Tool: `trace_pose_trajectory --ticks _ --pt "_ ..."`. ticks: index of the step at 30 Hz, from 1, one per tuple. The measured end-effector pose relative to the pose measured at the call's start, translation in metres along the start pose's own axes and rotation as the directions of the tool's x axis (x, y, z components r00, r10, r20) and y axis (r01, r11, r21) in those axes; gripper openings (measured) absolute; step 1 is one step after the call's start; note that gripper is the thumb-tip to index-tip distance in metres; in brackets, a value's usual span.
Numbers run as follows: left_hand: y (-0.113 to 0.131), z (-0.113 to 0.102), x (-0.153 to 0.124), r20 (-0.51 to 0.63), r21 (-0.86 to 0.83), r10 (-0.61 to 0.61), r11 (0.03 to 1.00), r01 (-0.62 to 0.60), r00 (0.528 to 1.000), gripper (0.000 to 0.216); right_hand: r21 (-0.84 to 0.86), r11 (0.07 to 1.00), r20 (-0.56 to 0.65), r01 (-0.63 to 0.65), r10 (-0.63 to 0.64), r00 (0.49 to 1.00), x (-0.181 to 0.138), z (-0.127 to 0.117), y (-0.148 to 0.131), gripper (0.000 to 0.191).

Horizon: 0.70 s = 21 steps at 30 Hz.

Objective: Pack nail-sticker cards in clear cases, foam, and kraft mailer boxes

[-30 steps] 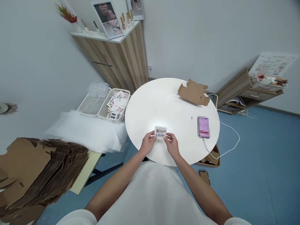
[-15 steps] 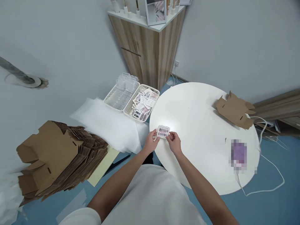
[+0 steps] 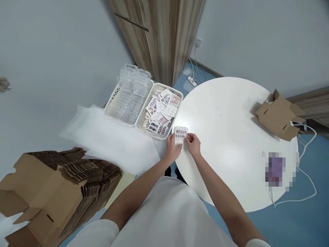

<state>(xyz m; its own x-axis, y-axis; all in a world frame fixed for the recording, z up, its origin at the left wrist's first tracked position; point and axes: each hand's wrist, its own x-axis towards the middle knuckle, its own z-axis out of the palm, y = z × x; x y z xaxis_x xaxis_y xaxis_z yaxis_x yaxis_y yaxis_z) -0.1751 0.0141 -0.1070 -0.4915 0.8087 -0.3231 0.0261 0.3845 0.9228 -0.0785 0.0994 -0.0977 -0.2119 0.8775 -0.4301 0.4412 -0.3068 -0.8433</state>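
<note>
A small clear plastic case of press-on nails (image 3: pixel 181 132) is held between both hands above the left edge of the round white table (image 3: pixel 231 137). My left hand (image 3: pixel 173 149) pinches its left side. My right hand (image 3: pixel 193 144) pinches its right side. Just left of the hands stands a white basket of nail cards (image 3: pixel 161 110), and beside that a white basket of empty clear cases (image 3: pixel 128 99).
White foam sheets (image 3: pixel 110 140) lie under the baskets. A stack of flat cardboard boxes (image 3: pixel 59 192) is at lower left. A folded cardboard box (image 3: pixel 279 115), a blurred phone (image 3: pixel 276 169) and its white cable (image 3: pixel 305 192) lie at the table's right. A wooden cabinet (image 3: pixel 159 37) stands behind.
The view has swung left and down. Both hands have carried the small case left, from the table's front edge to near the basket of nail cards.
</note>
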Motion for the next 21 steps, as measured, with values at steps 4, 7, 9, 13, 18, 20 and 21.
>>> trace_pose_trajectory --ticks 4,7,9,13,18,20,21 --pt "-0.003 -0.001 -0.003 0.024 0.030 0.021 0.999 -0.022 0.999 0.066 -0.061 0.998 0.000 0.004 -0.004 1.000 0.002 0.002 -0.003 0.026" --pt "-0.002 -0.001 -0.006 0.020 0.066 0.024 0.997 -0.025 1.000 0.066 -0.087 0.996 0.008 0.016 -0.015 1.000 0.001 0.002 -0.005 0.027" --pt "0.000 0.000 -0.007 0.012 0.101 0.018 0.995 -0.019 1.000 0.067 -0.103 0.994 0.014 0.034 -0.032 0.999 0.000 0.002 -0.004 0.028" --pt "0.002 0.003 -0.008 0.014 0.154 -0.010 0.988 0.007 1.000 0.069 -0.142 0.987 0.034 0.068 -0.064 0.997 0.002 0.000 -0.003 0.031" --pt "0.006 0.003 -0.024 -0.065 0.190 -0.030 0.981 0.042 0.997 0.070 -0.122 0.985 0.072 0.122 -0.114 0.991 -0.002 -0.006 0.003 0.039" --pt "0.005 -0.002 -0.039 -0.118 0.212 -0.017 0.976 0.041 0.993 0.067 -0.120 0.975 0.055 0.186 -0.180 0.982 -0.011 -0.009 0.007 0.042" --pt "0.003 -0.005 -0.048 -0.147 0.223 -0.008 0.974 0.041 0.989 0.064 -0.123 0.966 0.043 0.227 -0.223 0.974 -0.017 -0.009 0.008 0.043"
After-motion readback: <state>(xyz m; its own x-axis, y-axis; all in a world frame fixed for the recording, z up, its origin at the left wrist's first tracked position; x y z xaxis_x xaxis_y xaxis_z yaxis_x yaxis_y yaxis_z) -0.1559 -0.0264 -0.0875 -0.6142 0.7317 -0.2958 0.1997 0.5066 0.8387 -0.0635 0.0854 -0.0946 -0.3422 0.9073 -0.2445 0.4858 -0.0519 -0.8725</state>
